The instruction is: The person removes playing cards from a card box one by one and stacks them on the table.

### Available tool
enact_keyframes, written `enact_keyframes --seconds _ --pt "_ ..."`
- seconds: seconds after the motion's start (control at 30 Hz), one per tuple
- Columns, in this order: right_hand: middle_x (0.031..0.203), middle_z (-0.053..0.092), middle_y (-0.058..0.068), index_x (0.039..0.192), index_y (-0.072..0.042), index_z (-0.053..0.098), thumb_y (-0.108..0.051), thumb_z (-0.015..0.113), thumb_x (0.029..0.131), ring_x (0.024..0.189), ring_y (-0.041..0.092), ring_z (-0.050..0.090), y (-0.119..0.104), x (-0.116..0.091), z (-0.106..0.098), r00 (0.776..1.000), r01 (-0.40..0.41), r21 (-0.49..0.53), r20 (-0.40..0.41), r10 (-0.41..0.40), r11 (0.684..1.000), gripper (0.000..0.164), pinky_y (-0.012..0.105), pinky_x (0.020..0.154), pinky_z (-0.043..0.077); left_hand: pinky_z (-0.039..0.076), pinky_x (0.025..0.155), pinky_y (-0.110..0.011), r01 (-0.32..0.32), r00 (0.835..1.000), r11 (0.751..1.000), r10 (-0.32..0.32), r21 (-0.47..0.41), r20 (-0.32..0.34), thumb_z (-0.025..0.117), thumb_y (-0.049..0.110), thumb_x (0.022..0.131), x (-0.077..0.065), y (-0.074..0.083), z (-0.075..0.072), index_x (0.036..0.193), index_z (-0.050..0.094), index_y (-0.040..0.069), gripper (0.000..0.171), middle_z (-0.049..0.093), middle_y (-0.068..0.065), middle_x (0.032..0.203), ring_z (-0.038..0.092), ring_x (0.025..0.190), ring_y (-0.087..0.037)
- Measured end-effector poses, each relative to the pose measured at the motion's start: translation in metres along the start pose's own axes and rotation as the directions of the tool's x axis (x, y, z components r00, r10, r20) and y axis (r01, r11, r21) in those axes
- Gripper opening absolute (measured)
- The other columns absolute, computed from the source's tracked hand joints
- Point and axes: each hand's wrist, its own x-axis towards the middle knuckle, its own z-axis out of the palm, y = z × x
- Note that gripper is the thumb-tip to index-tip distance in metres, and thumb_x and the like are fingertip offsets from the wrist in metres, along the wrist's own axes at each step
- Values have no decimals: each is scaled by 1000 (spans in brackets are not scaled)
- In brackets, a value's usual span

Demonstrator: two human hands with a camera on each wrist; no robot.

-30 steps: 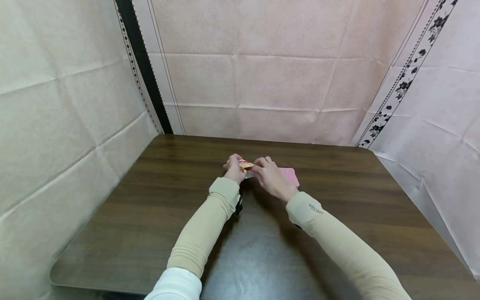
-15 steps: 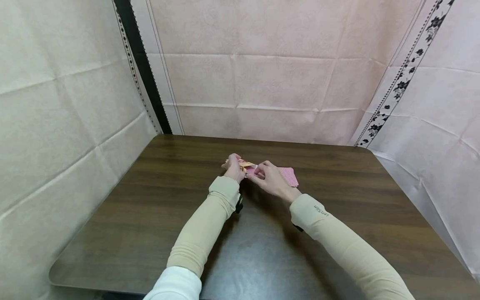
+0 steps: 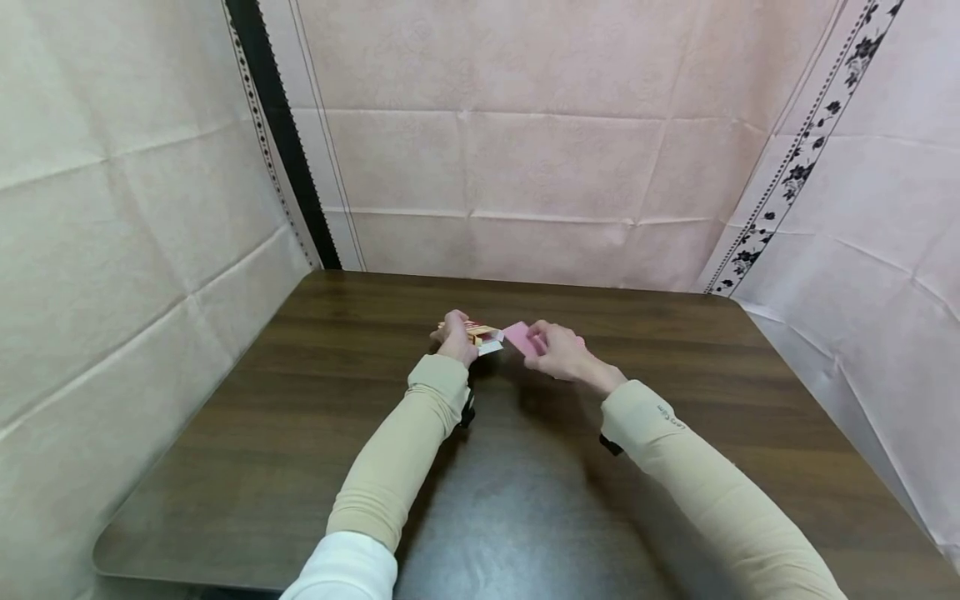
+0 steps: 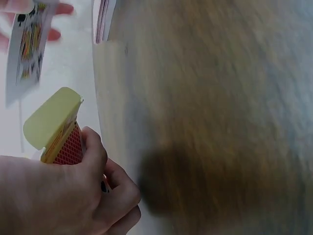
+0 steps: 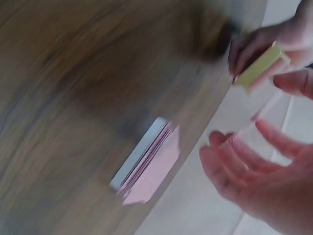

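My left hand (image 3: pixel 454 340) grips a red and yellow playing-card box (image 4: pixel 62 139), its yellow flap (image 4: pixel 53 117) standing open. To the right of the box, my right hand (image 3: pixel 561 353) pinches a playing card (image 3: pixel 521 337) between thumb and fingers. The card's back looks pink in the head view; its face, with black spades and a coloured figure, shows blurred in the left wrist view. Whether more than one card is held there, I cannot tell. A stack of pink-backed cards (image 5: pixel 146 164) lies on the table, mostly behind the right hand in the head view.
Under both hands is a dark brown wooden table (image 3: pixel 645 433) with rounded corners. Pale cloth (image 3: pixel 540 167) hangs behind its far edge and along both sides, with a black flowered border (image 3: pixel 798 171) on the right.
My right hand has drawn the card out to the right, away from the box, and a gap now separates them. The left hand has shifted slightly left with the box.
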Motion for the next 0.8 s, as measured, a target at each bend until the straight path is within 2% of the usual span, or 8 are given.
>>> enact_keyframes --seconds 0.1,0.2,0.37,0.5,0.57,0.7,0.8 --pt "104 58 18 122 -4 52 -31 65 81 94 33 55 14 -1 0 990 -105 -64 -103 99 992 51 45 76 46 33 109 -39 7 1000 1000 -7 14 7 49 9 78 2 1 -3 154 -7 18 94 19 -17 151 32 130 -32" --pt "105 57 23 118 0 51 -38 60 84 97 40 56 27 0 5 965 -219 -156 -183 190 963 51 53 78 48 31 111 -40 27 1000 999 -27 30 16 48 10 79 3 0 -5 154 -12 20 96 17 -17 153 31 132 -32" --pt "107 59 30 117 6 51 -42 54 86 101 46 54 39 1 17 935 -323 -247 -232 268 914 57 57 85 45 30 112 -40 35 998 999 -37 32 44 47 8 78 1 0 -5 153 -16 20 99 17 -18 154 30 134 -31" --pt "106 62 30 110 6 54 -39 57 83 100 45 54 40 3 22 927 -353 -292 -235 291 889 53 57 85 44 31 112 -39 23 998 999 -24 23 59 48 7 76 0 1 -5 153 -15 18 100 20 -18 152 31 133 -31" --pt "105 63 29 107 6 56 -40 58 84 98 44 54 39 3 22 928 -355 -309 -231 293 882 52 57 84 43 33 111 -39 16 998 1000 -17 22 55 49 7 75 0 2 -4 153 -8 16 97 24 -19 149 34 130 -31" --pt "103 65 26 103 4 60 -43 59 85 97 44 54 38 4 22 933 -349 -325 -209 293 879 50 57 83 43 40 105 -38 5 999 1000 -6 21 40 50 6 73 1 4 -4 149 8 12 87 33 -19 141 42 123 -31" --pt "100 65 23 100 2 61 -45 59 86 96 43 54 39 4 24 937 -340 -327 -194 289 882 48 57 83 42 43 103 -39 0 999 1000 -1 19 49 50 5 73 2 4 -5 147 9 11 85 36 -20 139 45 120 -31"
